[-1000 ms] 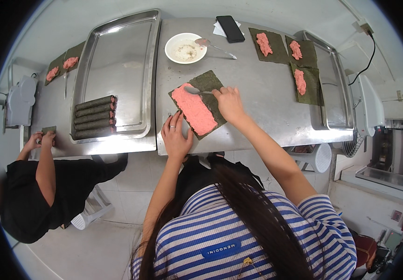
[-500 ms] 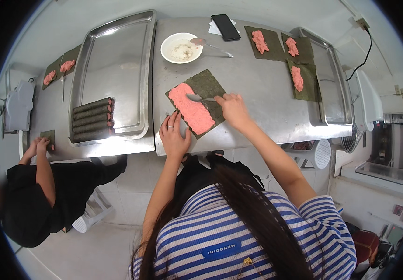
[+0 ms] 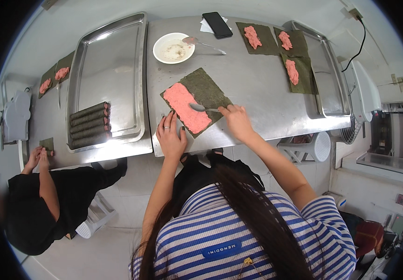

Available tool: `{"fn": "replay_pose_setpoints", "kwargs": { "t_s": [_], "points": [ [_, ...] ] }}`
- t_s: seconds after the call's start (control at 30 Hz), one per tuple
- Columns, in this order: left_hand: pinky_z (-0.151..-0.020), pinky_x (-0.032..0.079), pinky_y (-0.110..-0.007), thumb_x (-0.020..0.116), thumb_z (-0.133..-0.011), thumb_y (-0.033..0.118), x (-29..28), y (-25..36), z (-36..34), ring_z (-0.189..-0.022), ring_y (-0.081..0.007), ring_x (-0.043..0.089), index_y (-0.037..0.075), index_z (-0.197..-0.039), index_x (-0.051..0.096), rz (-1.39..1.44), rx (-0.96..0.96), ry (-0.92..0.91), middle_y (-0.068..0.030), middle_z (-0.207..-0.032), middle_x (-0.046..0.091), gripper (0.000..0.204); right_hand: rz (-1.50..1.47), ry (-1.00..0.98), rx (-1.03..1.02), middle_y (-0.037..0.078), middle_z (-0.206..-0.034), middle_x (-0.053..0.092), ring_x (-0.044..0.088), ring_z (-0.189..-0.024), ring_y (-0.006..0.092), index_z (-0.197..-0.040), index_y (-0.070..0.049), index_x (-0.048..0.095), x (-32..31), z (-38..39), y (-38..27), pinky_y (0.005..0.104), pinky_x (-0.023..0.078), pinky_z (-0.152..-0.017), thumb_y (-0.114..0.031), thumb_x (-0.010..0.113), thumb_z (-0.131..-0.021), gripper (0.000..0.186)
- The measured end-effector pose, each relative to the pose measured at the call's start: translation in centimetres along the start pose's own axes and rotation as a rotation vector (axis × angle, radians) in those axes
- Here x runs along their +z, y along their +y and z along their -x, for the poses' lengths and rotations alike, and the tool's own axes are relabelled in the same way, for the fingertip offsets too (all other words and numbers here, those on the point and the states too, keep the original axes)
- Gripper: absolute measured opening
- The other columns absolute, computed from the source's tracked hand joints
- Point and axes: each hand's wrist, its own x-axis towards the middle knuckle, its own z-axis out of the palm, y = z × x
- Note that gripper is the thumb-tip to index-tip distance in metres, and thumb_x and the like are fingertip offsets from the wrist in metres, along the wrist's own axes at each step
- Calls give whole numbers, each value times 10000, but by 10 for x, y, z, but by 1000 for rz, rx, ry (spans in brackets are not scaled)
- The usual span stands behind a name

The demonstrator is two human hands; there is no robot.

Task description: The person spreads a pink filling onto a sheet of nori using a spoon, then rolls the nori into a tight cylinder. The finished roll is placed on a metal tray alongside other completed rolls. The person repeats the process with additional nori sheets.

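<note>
In front of me a dark green nori sheet lies turned at an angle on the metal table. A flat layer of pink meat paste covers its near-left part. My right hand grips the handle of a metal spoon, whose bowl rests on the paste near its right edge. My left hand lies with fingers apart at the sheet's lower left edge, fingertips touching it.
A white bowl of cloudy liquid stands behind, a second spoon across its rim. Beyond are a phone and nori sheets with paste lumps. Left, a tray holds several nori rolls; a co-worker's hands handle a sheet.
The spoon in my right hand has moved toward me over the paste, down along its right side. My left hand stays at the sheet's edge. The whole view has shifted slightly.
</note>
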Motion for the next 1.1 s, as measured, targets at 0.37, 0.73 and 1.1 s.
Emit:
{"fn": "replay_pose_setpoints", "kwargs": {
  "t_s": [0.37, 0.73, 1.1],
  "points": [
    [-1099, 255, -427, 495, -781, 57, -1, -3, 2, -1309, -278, 376, 82, -1331, 489, -13, -3, -19, -40, -1391, 465, 550, -83, -131, -88, 74, -896, 591, 555, -926, 241, -1141, -81, 625, -19, 43, -7, 389, 397, -810, -55, 600, -749, 393],
    [-1101, 254, -424, 484, -782, 42, -2, -3, 1, -1309, -280, 373, 83, -1329, 488, -3, 11, -16, -37, -1397, 457, 548, -224, -33, -61, 106, -879, 597, 565, -902, 266, -1119, -61, 641, 12, 69, -23, 398, 409, -793, -2, 526, -751, 391],
    [-1088, 279, -425, 478, -785, 27, 1, -1, 1, -1294, -281, 389, 55, -1326, 474, 29, -3, 23, -60, -1377, 466, 541, 8, -44, -210, 83, -871, 584, 558, -892, 246, -1120, -79, 643, -1, 26, -16, 380, 405, -781, -64, 514, -801, 344]
  ]
}}
